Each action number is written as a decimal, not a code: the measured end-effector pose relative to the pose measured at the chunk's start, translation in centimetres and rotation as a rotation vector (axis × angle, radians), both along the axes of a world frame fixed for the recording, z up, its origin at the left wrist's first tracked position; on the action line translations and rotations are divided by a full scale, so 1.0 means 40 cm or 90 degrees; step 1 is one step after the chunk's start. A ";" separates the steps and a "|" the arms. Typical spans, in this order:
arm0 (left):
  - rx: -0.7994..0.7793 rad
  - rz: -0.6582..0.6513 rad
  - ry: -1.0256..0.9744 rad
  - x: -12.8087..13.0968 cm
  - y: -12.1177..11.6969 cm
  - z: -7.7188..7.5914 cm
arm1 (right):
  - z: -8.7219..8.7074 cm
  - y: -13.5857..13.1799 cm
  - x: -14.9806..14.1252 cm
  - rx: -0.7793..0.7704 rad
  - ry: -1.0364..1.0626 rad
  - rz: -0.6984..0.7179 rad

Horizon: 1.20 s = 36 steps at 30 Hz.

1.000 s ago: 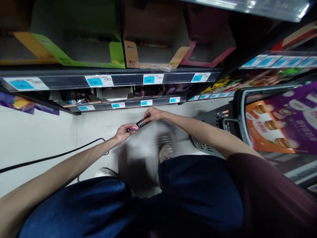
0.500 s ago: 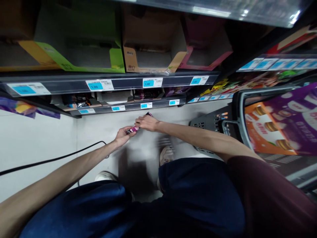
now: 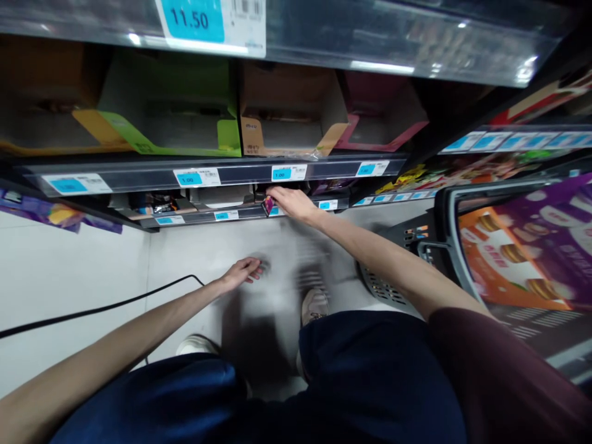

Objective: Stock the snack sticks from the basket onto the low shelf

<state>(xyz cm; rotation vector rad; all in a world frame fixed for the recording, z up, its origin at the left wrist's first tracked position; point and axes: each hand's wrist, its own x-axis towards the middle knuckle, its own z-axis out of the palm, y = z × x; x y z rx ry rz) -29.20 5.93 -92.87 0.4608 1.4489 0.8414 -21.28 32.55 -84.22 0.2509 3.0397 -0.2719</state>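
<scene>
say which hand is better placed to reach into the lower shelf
The right, most likely: the right hand already holds the small packet at the front edge of the lower shelf, while the left hand hangs over the floor, apart from the shelf.

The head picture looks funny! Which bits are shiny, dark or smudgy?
In the head view, white glare streaks the clear plastic shelf edge; the head view also shows a dark shadow on the pale floor and a dim inside to the green cardboard box; the small black-and-purple packet in the bare right hand is too blurry to read in the head view.
</scene>
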 end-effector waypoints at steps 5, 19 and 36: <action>-0.018 -0.035 0.016 -0.008 -0.007 -0.005 | 0.011 0.053 -0.007 0.080 -0.030 -0.124; -0.066 -0.062 -0.002 -0.031 -0.015 -0.033 | -0.058 0.072 -0.109 0.018 -0.074 -0.201; -0.081 -0.094 0.015 -0.040 0.000 -0.040 | -0.093 0.069 -0.114 -0.035 -0.084 -0.164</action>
